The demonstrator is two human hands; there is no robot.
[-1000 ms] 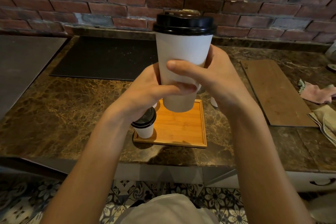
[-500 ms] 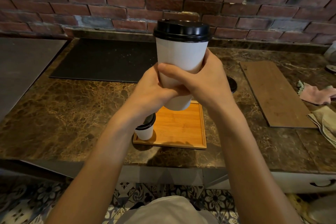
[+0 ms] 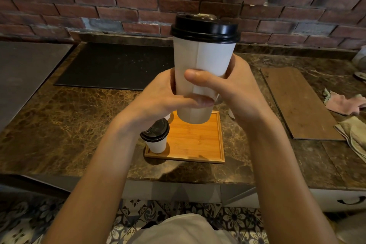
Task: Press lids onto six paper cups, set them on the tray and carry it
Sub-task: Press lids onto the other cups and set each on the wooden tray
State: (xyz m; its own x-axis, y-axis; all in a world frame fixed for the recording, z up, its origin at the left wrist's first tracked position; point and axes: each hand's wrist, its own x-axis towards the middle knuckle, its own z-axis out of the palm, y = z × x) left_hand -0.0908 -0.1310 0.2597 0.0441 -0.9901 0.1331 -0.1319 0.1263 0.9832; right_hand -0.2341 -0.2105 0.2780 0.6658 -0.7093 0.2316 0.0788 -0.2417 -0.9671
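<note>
A tall white paper cup with a black lid on it is held upright in the air, close to the camera, above the counter. My left hand wraps its lower left side and my right hand its right side, thumb across the front. Below it lies a square bamboo tray near the counter's front edge. A small white cup with a black lid stands on the tray's near left corner. Another cup behind my hands is mostly hidden.
The brown marble counter carries a black mat at the back left and a wooden board on the right. Crumpled cloths lie at the far right edge. A brick wall closes the back.
Both hands keep hold of the tall cup in much the same place; the right thumb has shifted across its front and the cup has turned slightly, showing its seam.
</note>
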